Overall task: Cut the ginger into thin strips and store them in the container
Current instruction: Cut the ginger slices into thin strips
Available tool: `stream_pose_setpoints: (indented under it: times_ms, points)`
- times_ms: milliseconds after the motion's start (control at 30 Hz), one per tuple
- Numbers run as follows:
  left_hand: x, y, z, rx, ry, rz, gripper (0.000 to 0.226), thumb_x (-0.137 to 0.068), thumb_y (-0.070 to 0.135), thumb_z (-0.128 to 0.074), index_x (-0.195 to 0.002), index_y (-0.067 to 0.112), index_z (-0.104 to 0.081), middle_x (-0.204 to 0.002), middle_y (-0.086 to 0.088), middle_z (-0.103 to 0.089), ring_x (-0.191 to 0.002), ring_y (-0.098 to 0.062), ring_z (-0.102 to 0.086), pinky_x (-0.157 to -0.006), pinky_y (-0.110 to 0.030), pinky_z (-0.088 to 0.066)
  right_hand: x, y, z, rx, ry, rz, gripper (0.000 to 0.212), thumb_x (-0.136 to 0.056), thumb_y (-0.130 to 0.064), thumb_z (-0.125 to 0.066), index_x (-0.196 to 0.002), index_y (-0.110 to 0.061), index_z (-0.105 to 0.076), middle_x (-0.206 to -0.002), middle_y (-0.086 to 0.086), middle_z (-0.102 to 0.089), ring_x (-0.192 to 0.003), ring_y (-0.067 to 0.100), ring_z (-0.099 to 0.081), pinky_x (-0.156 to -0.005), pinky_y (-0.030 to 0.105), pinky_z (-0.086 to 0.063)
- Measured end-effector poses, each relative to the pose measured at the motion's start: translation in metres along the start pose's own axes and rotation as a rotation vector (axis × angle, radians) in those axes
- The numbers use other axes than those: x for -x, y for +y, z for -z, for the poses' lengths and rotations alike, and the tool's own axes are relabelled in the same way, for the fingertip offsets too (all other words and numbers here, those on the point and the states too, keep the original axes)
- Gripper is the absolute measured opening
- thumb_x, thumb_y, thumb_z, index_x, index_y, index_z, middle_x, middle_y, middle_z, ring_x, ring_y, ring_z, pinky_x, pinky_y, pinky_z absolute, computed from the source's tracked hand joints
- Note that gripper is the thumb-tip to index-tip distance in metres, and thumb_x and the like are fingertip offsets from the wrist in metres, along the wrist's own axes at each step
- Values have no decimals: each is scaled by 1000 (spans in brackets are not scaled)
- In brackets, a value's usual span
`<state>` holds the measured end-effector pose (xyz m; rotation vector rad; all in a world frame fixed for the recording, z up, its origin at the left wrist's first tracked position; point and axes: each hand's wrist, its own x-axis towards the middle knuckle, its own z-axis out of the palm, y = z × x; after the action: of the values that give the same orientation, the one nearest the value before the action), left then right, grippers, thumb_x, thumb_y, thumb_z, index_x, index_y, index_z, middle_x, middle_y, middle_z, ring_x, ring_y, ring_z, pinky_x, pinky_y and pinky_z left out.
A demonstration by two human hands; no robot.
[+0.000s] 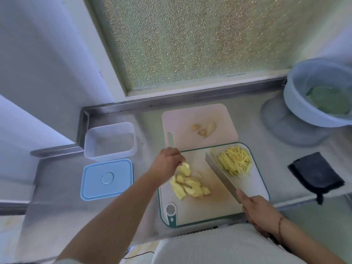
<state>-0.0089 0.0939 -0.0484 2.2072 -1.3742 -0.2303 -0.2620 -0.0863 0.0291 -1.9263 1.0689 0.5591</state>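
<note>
Slices (190,184) heaped mid-board; my left hand (168,161) pinches one, right hand (260,213) grips knife (222,175). Lay it flat, cut thin; strips (234,161) wait aside.

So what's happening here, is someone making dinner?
A person is cutting ginger at a steel counter. The right hand grips a cleaver over the green-edged cutting board, while the left hand pinches a ginger slice above a heap of slices. A pile of finished strips lies on the board's far right. The clear container sits open and holds no ginger yet, with its blue lid beside it.
</note>
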Motion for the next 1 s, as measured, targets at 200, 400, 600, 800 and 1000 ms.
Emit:
stream_pose_setpoints:
  times_ms: [200, 400, 600, 800, 1000]
  points:
    - [24, -17, -5, -41, -39, -134, 11, -70, 10, -76, -78, 16, -77, -88, -3, -72, -77, -26, -70, -76, -35, -57, 8, 4, -6, -88, -23, -68, 61, -88, -69, -33, -55, -17, -30, -49, 3, -32, -35, 14, -27, -45, 21, -26]
    - [2, -14, -1, -102, -164, -18, 38, -70, 8, -84, -107, 16, -77, -108, -7, -72, -97, -38, -66, -82, -47, -51, 14, 6, -8, -136, -37, -102, 61, -88, -70, -34, -63, -14, -32, -50, 6, -31, -33, 14, -27, -42, 20, -26]
    - [-16, 1, 10, -283, -388, 4, 34, -95, 28, -65, -128, 26, -60, -131, 7, -54, -125, -20, -43, -102, -33, -32, 18, 5, -9, -146, -38, -109, 59, -89, -69, -33, -61, -17, -30, -46, 2, -30, -31, 13, -26, -42, 18, -24]
    - [-19, 11, 11, 53, -391, 141, 27, -93, -4, -56, -108, 17, -63, -102, 4, -62, -95, -17, -62, -86, -29, -47, 19, 11, -7, -201, -57, -112, 58, -89, -69, -34, -62, -18, -29, -47, 2, -30, -36, 13, -21, -42, 20, -22]
    - [-35, 78, -16, 432, -341, 288, 16, -96, 10, -65, -108, 19, -70, -106, 1, -67, -86, -6, -58, -82, -20, -45, 11, 21, 13, -273, -81, -99, 59, -86, -70, -36, -55, -21, -26, -48, 2, -25, -38, 14, -17, -43, 20, -16]
